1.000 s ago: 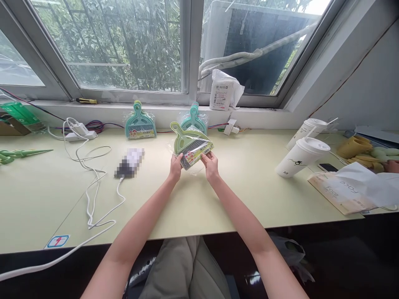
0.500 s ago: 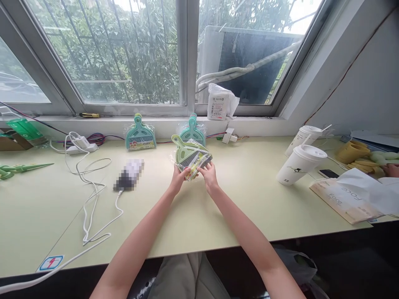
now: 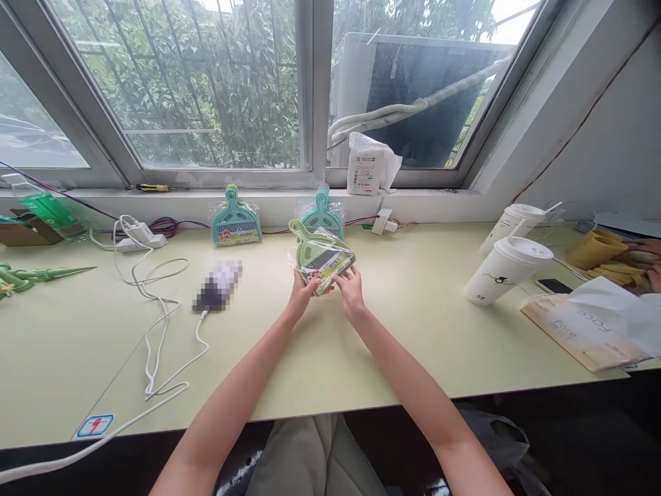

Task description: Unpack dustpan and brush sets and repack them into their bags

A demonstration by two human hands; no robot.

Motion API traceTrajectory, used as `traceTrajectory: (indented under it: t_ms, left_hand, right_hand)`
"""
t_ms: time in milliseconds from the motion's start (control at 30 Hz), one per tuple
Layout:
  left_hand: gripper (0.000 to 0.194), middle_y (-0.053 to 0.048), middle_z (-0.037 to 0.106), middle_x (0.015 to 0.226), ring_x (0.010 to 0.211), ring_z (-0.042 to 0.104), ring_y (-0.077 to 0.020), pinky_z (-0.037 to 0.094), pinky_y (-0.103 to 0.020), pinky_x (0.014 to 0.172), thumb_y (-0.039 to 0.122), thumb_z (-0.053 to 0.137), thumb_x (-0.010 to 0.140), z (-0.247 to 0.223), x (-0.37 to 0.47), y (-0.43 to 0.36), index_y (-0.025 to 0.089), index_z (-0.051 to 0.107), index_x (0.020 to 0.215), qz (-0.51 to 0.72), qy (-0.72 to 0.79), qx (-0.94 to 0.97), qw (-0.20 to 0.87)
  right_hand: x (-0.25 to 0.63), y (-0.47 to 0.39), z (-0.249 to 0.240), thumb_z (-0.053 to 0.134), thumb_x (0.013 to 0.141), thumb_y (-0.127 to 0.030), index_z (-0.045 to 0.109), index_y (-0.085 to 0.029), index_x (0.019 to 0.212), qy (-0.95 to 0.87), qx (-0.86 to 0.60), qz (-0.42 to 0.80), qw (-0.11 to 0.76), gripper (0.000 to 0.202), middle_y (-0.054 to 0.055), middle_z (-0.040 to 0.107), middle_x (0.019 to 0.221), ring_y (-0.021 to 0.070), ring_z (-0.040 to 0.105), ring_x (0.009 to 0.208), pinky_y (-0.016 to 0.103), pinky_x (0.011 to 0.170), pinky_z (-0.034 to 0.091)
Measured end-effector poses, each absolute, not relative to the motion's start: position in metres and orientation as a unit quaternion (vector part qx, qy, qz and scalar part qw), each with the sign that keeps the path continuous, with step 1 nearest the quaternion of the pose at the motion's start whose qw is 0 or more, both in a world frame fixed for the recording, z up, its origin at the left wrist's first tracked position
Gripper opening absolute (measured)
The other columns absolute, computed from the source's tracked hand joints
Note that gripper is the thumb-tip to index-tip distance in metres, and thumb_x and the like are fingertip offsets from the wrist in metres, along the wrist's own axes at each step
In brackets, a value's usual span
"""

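Note:
A green mini dustpan and brush set in clear plastic wrap is held tilted above the table, its handle pointing up and left. My left hand grips its lower left edge, thumb on the front by the label. At the lower right edge, the fingers of my right hand are closed on the same set. Behind it, partly covered, a teal wrapped set leans at the windowsill. Another teal wrapped set leans there farther left.
White cups, a tissue pack and tape rolls lie right, near another person's hand. A blurred-out device with a white cable lies left. At the back are a power strip and a white package.
The green set has turned slightly in my hands, its label now facing me more. The view has shifted a little. Another person's hands show more at the right edge.

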State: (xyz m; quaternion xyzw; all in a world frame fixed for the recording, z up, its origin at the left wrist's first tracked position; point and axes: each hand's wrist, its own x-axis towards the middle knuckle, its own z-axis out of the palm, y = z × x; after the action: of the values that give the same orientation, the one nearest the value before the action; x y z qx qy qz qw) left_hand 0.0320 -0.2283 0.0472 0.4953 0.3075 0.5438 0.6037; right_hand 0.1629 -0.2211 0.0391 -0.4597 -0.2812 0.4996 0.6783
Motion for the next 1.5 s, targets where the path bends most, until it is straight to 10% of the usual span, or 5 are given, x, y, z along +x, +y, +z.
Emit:
traceTrajectory:
  t_ms: [267, 500, 833, 1100, 1500]
  left_hand:
    - [0.064, -0.007, 0.062, 0.115, 0.09, 0.071, -0.0278, 0.06, -0.055, 0.079, 0.019, 0.066, 0.068, 0.054, 0.02, -0.217, 0.025, 0.037, 0.124, 0.579, 0.329, 0.431, 0.61]
    - [0.061, -0.007, 0.063, 0.112, 0.089, 0.071, -0.029, 0.061, -0.056, 0.078, 0.018, 0.065, 0.067, 0.058, 0.006, -0.211, 0.024, 0.041, 0.122, 0.597, 0.323, 0.403, 0.613]
    - [0.064, -0.006, 0.06, 0.115, 0.097, 0.068, -0.0293, 0.06, -0.058, 0.079, 0.02, 0.068, 0.067, 0.055, 0.012, -0.215, 0.027, 0.039, 0.124, 0.605, 0.312, 0.427, 0.595]
    - [0.059, -0.006, 0.057, 0.121, 0.098, 0.067, -0.0293, 0.061, -0.058, 0.074, 0.024, 0.071, 0.071, 0.051, 0.015, -0.216, 0.028, 0.039, 0.12, 0.598, 0.293, 0.465, 0.583]
    - [0.066, -0.006, 0.058, 0.124, 0.105, 0.065, -0.0307, 0.054, -0.061, 0.087, 0.03, 0.072, 0.072, 0.05, 0.02, -0.218, 0.031, 0.035, 0.127, 0.579, 0.267, 0.479, 0.603]
  right_hand:
    - [0.165, -0.217, 0.04, 0.063, 0.076, -0.032, 0.049, -0.023, 0.129, -0.373, -0.452, 0.48, 0.653, 0.056, 0.01, 0.059, 0.129, 0.0237, 0.061, 0.117, 0.044, 0.102, 0.051]
    - [0.193, -0.216, 0.049, 0.048, 0.08, -0.014, 0.055, -0.021, 0.129, -0.552, -0.498, 0.208, 0.636, 0.05, 0.005, 0.034, 0.154, 0.0215, 0.014, 0.15, 0.046, 0.124, 0.012]
    - [0.168, -0.227, 0.061, 0.055, 0.088, -0.041, 0.061, -0.021, 0.095, -0.468, -0.488, 0.373, 0.636, 0.023, 0.007, 0.066, 0.088, 0.0218, 0.067, 0.089, 0.041, 0.091, 0.054]
    - [0.184, -0.215, 0.052, 0.078, 0.073, -0.027, 0.063, -0.013, 0.084, -0.3, -0.444, 0.584, 0.61, 0.024, 0.006, 0.07, 0.078, 0.0155, 0.071, 0.073, 0.029, 0.085, 0.058]
    - [0.177, -0.208, 0.038, 0.086, 0.057, -0.022, 0.062, -0.018, 0.085, -0.29, -0.365, 0.584, 0.665, 0.037, 0.001, 0.071, 0.086, 0.0143, 0.068, 0.087, 0.03, 0.095, 0.054]
